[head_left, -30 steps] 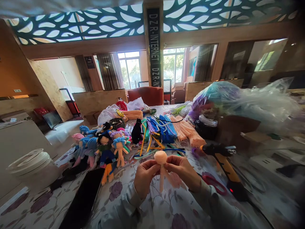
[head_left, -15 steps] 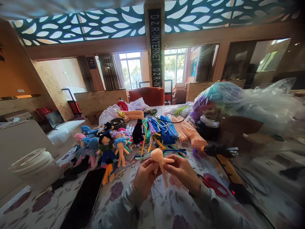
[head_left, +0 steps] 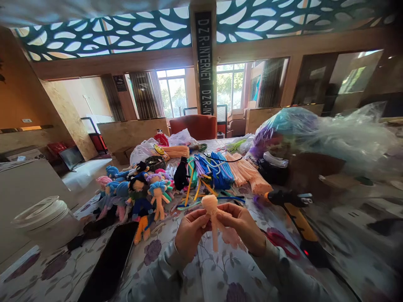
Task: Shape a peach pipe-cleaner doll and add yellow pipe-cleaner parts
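Peach doll (head_left: 209,203) in hands (head_left: 189,233) (head_left: 244,225); phone (head_left: 108,264) edge well apart.

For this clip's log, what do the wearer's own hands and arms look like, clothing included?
The left hand and right hand are bare, without gloves. Long, plain, pale grey sleeves cover both forearms to about the wrist, creased; no print shows on them.

- Peach doll (head_left: 214,220): partly hidden from me by left hand (head_left: 190,235) and right hand (head_left: 245,225).
- Black slab (head_left: 110,258), near left: cut off by near edge.
- Plastic bag (head_left: 349,132), right: blurred; contents I can't tell.
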`<state>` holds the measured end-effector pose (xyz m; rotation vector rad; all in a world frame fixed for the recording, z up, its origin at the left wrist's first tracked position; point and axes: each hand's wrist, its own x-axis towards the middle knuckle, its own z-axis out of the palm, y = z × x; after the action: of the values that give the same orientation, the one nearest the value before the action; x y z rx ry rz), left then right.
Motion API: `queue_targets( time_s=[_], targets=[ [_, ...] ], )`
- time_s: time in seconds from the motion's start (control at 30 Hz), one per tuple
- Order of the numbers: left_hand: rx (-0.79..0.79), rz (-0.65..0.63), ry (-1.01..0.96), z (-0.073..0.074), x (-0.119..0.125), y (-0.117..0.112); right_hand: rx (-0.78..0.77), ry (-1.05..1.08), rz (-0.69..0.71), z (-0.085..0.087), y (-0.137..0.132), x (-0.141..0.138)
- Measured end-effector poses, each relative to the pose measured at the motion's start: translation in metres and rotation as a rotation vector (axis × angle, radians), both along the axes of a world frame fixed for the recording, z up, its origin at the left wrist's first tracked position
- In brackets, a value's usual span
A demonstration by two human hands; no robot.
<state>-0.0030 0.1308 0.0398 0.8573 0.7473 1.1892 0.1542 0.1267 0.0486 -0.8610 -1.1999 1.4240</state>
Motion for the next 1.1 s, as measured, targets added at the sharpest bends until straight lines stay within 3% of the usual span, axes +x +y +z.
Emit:
queue_targets(
  time_s=[0.43, 0.77, 1.1],
  targets=[
    [0.029, 0.043, 0.117, -0.004, 0.001, 0.001, 0.039, -0.066, -0.051, -0.014, 0.009, 0.001],
    [-0.001, 0.114, -0.054, -0.005, 0.003, 0.005, 0.027, 0.038, 0.001, -0.017, 0.008, -0.004],
    [-0.041, 0.009, -0.082, -0.004, 0.000, 0.005, 0.063, 0.023, 0.011, -0.019, 0.009, -0.003]
  ],
)
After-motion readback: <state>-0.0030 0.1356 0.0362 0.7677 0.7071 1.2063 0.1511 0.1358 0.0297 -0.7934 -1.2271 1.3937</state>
